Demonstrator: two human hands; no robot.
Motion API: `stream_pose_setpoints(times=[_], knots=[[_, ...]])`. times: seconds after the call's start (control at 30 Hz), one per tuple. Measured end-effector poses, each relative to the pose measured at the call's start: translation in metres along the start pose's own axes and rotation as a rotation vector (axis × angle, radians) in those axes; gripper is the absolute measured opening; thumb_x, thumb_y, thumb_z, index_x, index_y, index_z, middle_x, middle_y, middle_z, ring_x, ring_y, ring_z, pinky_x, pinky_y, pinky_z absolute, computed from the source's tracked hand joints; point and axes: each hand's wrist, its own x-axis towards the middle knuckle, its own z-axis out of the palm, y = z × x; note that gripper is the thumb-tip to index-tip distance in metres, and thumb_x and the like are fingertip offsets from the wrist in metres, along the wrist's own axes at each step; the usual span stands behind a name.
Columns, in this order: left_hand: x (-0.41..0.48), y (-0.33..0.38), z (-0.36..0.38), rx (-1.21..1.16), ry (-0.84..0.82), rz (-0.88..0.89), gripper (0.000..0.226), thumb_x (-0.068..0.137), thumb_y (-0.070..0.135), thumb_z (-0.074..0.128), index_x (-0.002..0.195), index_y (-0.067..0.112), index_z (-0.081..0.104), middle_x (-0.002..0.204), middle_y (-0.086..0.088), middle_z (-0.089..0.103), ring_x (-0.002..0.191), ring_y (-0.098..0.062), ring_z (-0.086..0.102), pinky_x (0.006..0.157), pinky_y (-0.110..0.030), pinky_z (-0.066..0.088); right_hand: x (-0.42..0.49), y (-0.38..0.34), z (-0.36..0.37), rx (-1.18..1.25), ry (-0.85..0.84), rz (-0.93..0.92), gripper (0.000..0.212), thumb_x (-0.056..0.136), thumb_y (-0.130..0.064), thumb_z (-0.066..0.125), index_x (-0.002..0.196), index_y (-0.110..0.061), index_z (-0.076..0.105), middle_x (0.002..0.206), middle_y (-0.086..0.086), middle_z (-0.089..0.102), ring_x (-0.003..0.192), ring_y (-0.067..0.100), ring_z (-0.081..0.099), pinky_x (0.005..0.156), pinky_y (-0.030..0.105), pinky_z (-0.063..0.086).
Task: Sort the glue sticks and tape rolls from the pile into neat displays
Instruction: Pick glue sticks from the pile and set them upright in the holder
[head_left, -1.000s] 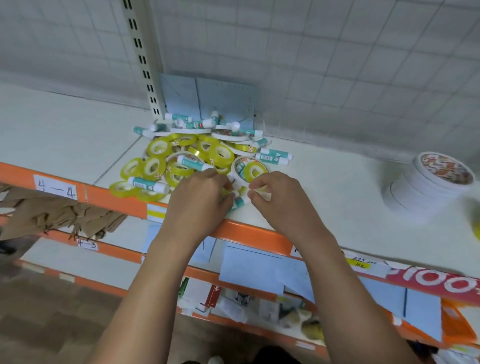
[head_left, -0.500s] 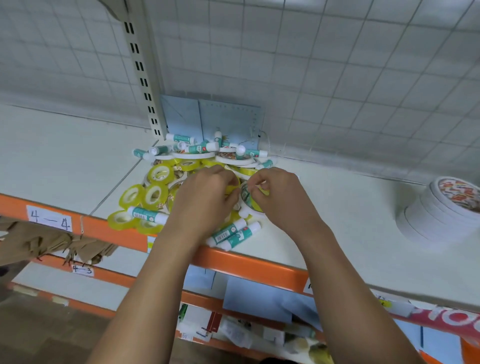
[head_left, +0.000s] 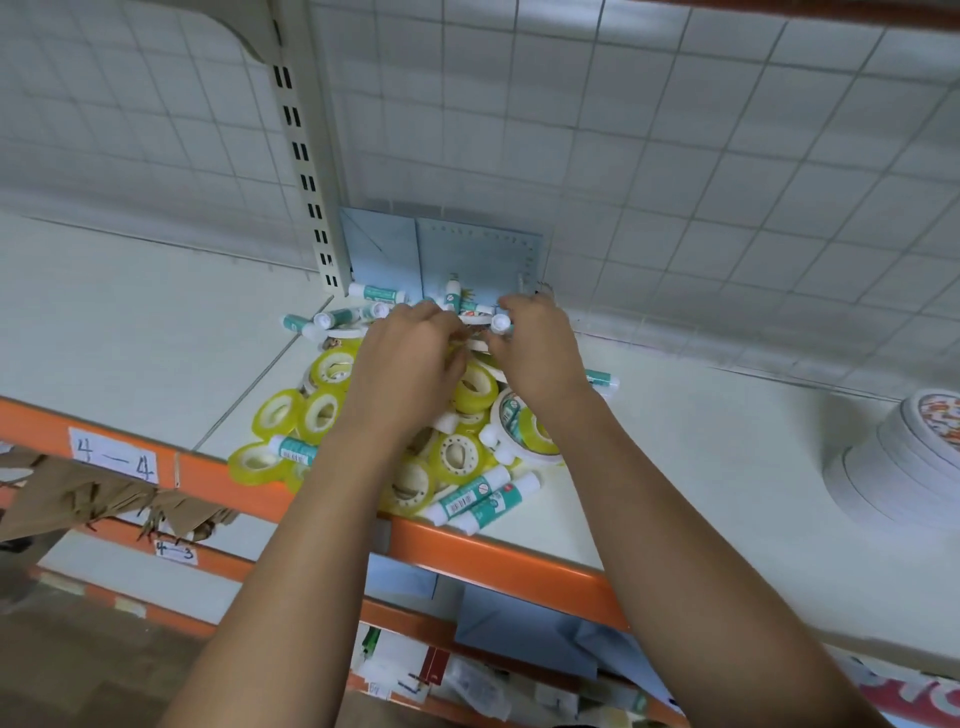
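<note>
Both hands had moved from the middle of the pile (head_left: 457, 457) to its rear edge, just in front of the blue cards (head_left: 441, 249) standing against the back wall. The right hand (head_left: 535, 358) had its grip curled round a white-capped glue stick (head_left: 501, 323). The left hand (head_left: 410, 364) lay beside it, fingers curled down into the pile; whether its grip held anything could not be told. The yellow tape rolls (head_left: 278, 413) lay mixed with glue sticks on the shelf (head_left: 701, 467). At the front edge, two glue sticks (head_left: 470, 496) remained side by side. To the right, well apart, stood a stack of white tape rolls (head_left: 904, 467).
</note>
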Motion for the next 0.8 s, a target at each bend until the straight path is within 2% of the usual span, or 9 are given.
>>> stream_pose_setpoints(times=[0.07, 0.17, 0.27, 0.33, 0.43, 0.53, 0.6, 0.7, 0.8], knots=[[0.008, -0.008, 0.004, 0.016, -0.006, -0.037, 0.031, 0.089, 0.02, 0.059, 0.119, 0.012, 0.065, 0.113, -0.008, 0.062, 0.106, -0.031, 0.054, 0.087, -0.045, 0.044, 0.0, -0.001, 0.002, 0.002, -0.001, -0.019, 0.012, 0.091, -0.015, 0.06, 0.094, -0.005, 0.066, 0.102, 0.016, 0.063, 0.098, 0.032, 0.057, 0.081, 0.038, 0.046], [0.017, -0.017, 0.009, 0.039, 0.0, -0.063, 0.037, 0.091, 0.016, 0.055, 0.128, 0.009, 0.058, 0.122, -0.011, 0.058, 0.112, -0.033, 0.052, 0.09, -0.044, 0.042, -0.004, -0.002, -0.001, 0.129, 0.055, -0.032, 0.014, 0.091, -0.014, 0.06, 0.1, -0.007, 0.068, 0.101, 0.012, 0.067, 0.093, 0.027, 0.06, 0.081, 0.039, 0.048], [0.027, -0.023, 0.013, 0.07, -0.053, -0.063, 0.042, 0.093, 0.016, 0.051, 0.135, 0.009, 0.053, 0.133, -0.011, 0.056, 0.122, -0.032, 0.049, 0.096, -0.044, 0.039, -0.012, -0.003, -0.007, 0.307, 0.153, -0.043, 0.01, 0.094, -0.016, 0.058, 0.1, -0.011, 0.064, 0.094, 0.006, 0.067, 0.084, 0.021, 0.06, 0.068, 0.029, 0.043], [0.032, -0.022, 0.015, 0.093, -0.113, -0.074, 0.035, 0.094, 0.017, 0.049, 0.127, 0.009, 0.058, 0.126, -0.014, 0.061, 0.116, -0.034, 0.054, 0.092, -0.042, 0.041, -0.017, -0.003, -0.009, 0.374, 0.207, -0.072, 0.011, 0.096, -0.016, 0.054, 0.102, -0.011, 0.062, 0.095, 0.005, 0.066, 0.083, 0.018, 0.058, 0.065, 0.023, 0.038], [0.035, -0.018, 0.015, 0.09, -0.112, -0.082, 0.019, 0.092, 0.015, 0.05, 0.1, 0.012, 0.067, 0.099, -0.012, 0.066, 0.092, -0.035, 0.06, 0.078, -0.038, 0.041, -0.025, -0.003, -0.01, 0.427, 0.238, -0.092, 0.022, 0.098, -0.018, 0.05, 0.118, -0.015, 0.061, 0.108, 0.003, 0.062, 0.092, 0.011, 0.055, 0.077, 0.015, 0.043], [0.035, -0.015, 0.013, 0.002, -0.063, -0.055, 0.024, 0.092, 0.015, 0.056, 0.112, 0.013, 0.069, 0.105, -0.012, 0.064, 0.096, -0.034, 0.06, 0.084, -0.041, 0.048, -0.032, 0.0, -0.012, 0.414, 0.23, -0.09, 0.035, 0.101, -0.021, 0.047, 0.135, -0.023, 0.052, 0.114, 0.002, 0.052, 0.088, -0.001, 0.047, 0.079, 0.0, 0.035], [0.034, -0.009, 0.01, -0.067, -0.025, 0.002, 0.027, 0.094, 0.017, 0.057, 0.118, 0.012, 0.066, 0.11, -0.013, 0.062, 0.099, -0.036, 0.059, 0.087, -0.044, 0.048, -0.039, 0.004, -0.017, 0.389, 0.2, -0.106, 0.039, 0.102, -0.02, 0.046, 0.14, -0.024, 0.048, 0.117, 0.004, 0.052, 0.093, 0.006, 0.051, 0.084, 0.006, 0.038], [0.029, 0.01, 0.007, -0.172, 0.003, 0.096, 0.028, 0.095, 0.022, 0.056, 0.121, 0.012, 0.061, 0.113, -0.013, 0.056, 0.095, -0.035, 0.06, 0.082, -0.045, 0.049, -0.053, 0.013, -0.026, 0.388, 0.15, -0.1, 0.042, 0.1, -0.018, 0.05, 0.142, -0.02, 0.047, 0.127, 0.004, 0.057, 0.111, 0.017, 0.056, 0.096, 0.03, 0.046], [0.017, 0.035, 0.009, -0.177, -0.024, 0.185, 0.029, 0.098, 0.026, 0.051, 0.122, 0.012, 0.057, 0.114, -0.011, 0.053, 0.092, -0.032, 0.06, 0.079, -0.046, 0.049, -0.072, 0.03, -0.037, 0.415, 0.172, 0.015, 0.037, 0.095, -0.021, 0.061, 0.131, -0.017, 0.054, 0.111, -0.002, 0.063, 0.098, 0.013, 0.06, 0.088, 0.029, 0.05]])
